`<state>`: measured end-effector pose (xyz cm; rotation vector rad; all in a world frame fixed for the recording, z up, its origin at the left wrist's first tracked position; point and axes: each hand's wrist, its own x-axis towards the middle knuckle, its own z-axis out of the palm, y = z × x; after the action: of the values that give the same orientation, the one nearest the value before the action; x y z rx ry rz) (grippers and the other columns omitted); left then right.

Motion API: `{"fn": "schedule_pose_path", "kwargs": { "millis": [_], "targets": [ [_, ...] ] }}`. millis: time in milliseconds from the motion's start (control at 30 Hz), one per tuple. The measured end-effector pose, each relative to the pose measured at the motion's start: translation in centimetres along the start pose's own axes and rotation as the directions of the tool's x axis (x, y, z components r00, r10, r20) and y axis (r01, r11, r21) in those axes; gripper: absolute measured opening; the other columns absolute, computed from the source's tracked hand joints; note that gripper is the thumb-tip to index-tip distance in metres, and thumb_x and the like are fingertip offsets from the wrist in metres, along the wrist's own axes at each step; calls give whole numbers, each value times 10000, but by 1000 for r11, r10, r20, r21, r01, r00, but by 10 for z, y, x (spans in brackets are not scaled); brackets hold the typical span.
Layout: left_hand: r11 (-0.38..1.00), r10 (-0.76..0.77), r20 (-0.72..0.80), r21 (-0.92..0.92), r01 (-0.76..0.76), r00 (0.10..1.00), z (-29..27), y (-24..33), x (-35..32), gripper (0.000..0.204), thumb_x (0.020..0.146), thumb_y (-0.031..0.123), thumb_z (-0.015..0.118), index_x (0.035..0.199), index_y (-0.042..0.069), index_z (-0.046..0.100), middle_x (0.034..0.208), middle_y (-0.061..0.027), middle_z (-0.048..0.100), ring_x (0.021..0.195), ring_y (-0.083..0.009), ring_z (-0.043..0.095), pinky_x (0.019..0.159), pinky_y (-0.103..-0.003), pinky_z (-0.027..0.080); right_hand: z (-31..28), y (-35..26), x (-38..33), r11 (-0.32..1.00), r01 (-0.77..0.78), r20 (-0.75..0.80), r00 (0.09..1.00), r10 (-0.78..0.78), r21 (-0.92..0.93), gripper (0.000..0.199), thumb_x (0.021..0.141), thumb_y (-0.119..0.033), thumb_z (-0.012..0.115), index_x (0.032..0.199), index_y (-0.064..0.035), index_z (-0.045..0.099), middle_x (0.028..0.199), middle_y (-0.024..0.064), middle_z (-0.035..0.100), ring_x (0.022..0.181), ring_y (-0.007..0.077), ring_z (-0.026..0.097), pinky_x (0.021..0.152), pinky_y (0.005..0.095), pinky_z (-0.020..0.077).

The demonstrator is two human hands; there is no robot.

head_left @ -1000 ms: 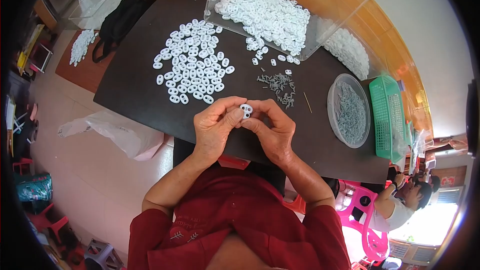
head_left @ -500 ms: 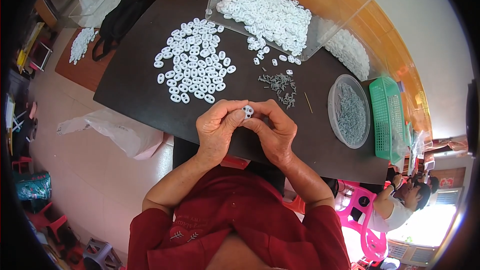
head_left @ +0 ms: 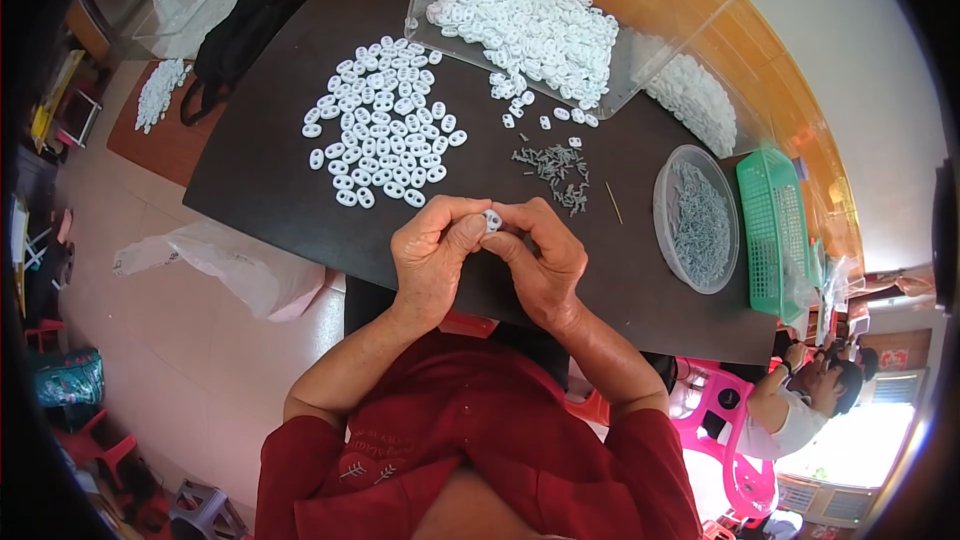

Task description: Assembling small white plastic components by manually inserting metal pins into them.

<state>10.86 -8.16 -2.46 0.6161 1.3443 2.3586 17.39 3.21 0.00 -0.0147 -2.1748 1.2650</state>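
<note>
Between the fingertips of both hands is a small white oval plastic piece with dark holes (head_left: 491,221), held just over the table's near edge. My left hand (head_left: 437,252) pinches it from the left with thumb and forefinger. From the other side, the thumb and forefinger of my right hand (head_left: 540,258) close on it; fingers cover part of the piece. Beyond my hands, many similar white oval pieces (head_left: 385,140) lie spread on the dark table (head_left: 270,160). To their right is a loose heap of small grey screw-like parts (head_left: 560,175).
A clear bin (head_left: 440,40) of white pieces lies tipped at the back. A round tub (head_left: 664,240) of grey parts and a green basket (head_left: 765,280) stand at the right, with a thin stick (head_left: 614,202) nearby. A co-worker (head_left: 790,410) sits beyond a pink chair (head_left: 715,410).
Both hands stay pinched on the white piece, which has turned slightly between the fingertips. The view has shifted a little; the things on the table look unmoved.
</note>
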Motion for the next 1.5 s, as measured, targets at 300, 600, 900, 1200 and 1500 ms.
{"fn": "schedule_pose_path", "kwargs": {
  "millis": [300,600,900,1200,1500],
  "targets": [
    [995,-82,91,-42,86,992,-7,9,2,226,885,26,555,1104,-22,586,914,-32,588,747,-63,506,670,-186,442,-4,-6,0,994,-76,30,997,74,73,239,784,64,616,1020,28,605,847,36,560,732,80,519,659,205,421],
    [998,7,62,68,-11,998,-4,9,-1,225,866,50,584,1078,-21,615,853,-23,590,737,-69,509,665,-192,417,-1,-7,-3,993,-98,36,995,95,74,225,797,57,608,1020,34,594,854,45,565,749,89,550,666,208,434],
    [995,77,-57,59,-74,995,6,3,-7,193,905,96,546,1044,-22,611,905,-20,583,791,-56,497,711,-185,412,8,-7,-1,992,73,-54,995,-79,-100,234,760,50,641,988,21,600,787,46,535,633,99,481,580,213,404],
    [980,165,-59,120,-157,985,7,5,-7,177,922,71,509,1045,-29,587,900,-27,574,779,-61,517,681,-183,440,11,-11,-1,990,86,-86,992,-96,-114,230,763,61,630,988,26,599,773,46,538,647,100,495,578,208,409],
    [983,149,-76,116,-140,986,12,6,-10,186,925,112,519,1022,-24,600,910,-22,577,792,-62,508,706,-190,421,14,-7,-9,998,30,-126,991,-36,-50,224,772,65,619,992,33,590,783,54,541,660,100,508,587,210,417]
  ]
}}
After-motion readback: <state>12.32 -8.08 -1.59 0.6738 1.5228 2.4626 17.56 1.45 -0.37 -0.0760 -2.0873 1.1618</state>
